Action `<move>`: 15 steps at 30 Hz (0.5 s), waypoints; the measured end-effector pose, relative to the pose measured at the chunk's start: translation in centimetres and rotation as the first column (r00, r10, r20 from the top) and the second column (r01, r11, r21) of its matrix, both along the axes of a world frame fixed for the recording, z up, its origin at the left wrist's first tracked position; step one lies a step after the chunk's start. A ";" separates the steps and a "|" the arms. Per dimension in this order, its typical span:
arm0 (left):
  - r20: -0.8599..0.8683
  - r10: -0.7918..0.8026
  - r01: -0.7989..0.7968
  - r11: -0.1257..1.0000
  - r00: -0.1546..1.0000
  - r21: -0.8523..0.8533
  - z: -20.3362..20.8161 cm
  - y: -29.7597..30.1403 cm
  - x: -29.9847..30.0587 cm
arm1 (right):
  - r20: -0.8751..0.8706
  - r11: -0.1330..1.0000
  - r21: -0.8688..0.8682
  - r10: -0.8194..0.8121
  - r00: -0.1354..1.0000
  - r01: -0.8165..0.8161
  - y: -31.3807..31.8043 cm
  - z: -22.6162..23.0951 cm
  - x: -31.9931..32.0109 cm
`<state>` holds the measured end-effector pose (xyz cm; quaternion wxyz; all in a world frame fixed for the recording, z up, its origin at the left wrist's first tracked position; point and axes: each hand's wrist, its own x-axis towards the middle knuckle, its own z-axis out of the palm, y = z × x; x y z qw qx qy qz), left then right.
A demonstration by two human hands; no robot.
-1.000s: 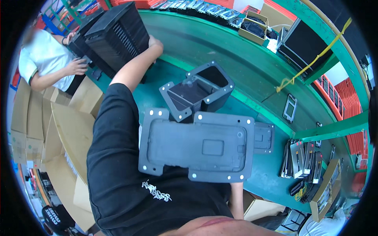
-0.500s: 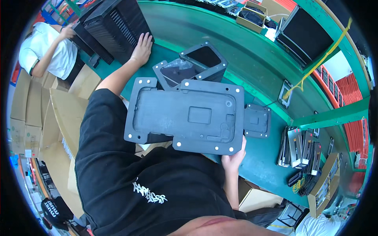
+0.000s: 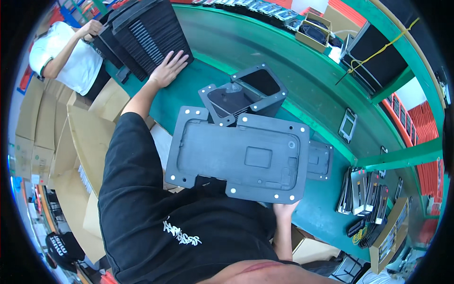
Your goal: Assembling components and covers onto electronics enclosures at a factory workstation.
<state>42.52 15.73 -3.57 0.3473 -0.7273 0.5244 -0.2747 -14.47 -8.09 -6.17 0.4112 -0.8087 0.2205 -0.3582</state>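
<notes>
I had the grey plate (image 3: 222, 151) raised before me, above the near side of the worktop (image 3: 317, 208), its recessed face toward my camera. It was matte, stepped in outline, one part wider than the other, with rounded corners. White round spots and a few dark holes dotted its rim, and a raised rectangular outline sat inside the shallow hollow, near small moulded shapes at the right.

The right hand (image 3: 286, 208) gripped it at its lower right edge; the fingers were mostly hidden behind it, so I could not tell how they were spaced. The left hand (image 3: 168, 71) lay against the near side of a tall stack of black trays (image 3: 146, 42), fingers spread.

Just beyond the plate stood a dark pile (image 3: 272, 102) of similar stepped outline, its top shiny black. A smaller grey plate (image 3: 320, 161) showed at the right, partly covered by the large one. Farther right I saw thin dark and silver panels (image 3: 362, 189) leaning together, a yellow coil (image 3: 360, 235) and a cardboard box (image 3: 392, 232).

As for writing, I picked out stylised white lettering on the black shirt (image 3: 137, 189) and bolder white capitals on a black item (image 3: 64, 248) at lower left. Across the tray stack, a co-worker (image 3: 71, 59) in white had a hand on its far side.
</notes>
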 end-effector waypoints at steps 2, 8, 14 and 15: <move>-0.002 -0.009 0.009 1.000 1.000 0.000 0.1 0.5 -0.3 | 0.034 1.000 -0.026 -0.011 0.999 0.012 0.0 0.0 0.0; -0.172 0.318 -0.311 0.948 0.932 0.066 2.2 -5.6 -3.9 | -0.058 0.945 0.325 -0.026 0.998 0.044 0.5 0.3 0.7; -0.809 -0.567 -0.769 0.583 -0.154 -0.262 11.5 -8.4 -10.3 | -0.028 0.950 0.311 -0.003 1.000 0.012 -0.5 -0.1 1.0; -0.659 -0.729 -0.779 0.517 -0.183 -0.355 12.6 -7.5 -13.1 | -0.002 0.992 0.121 0.041 0.999 -0.040 -0.4 0.8 0.9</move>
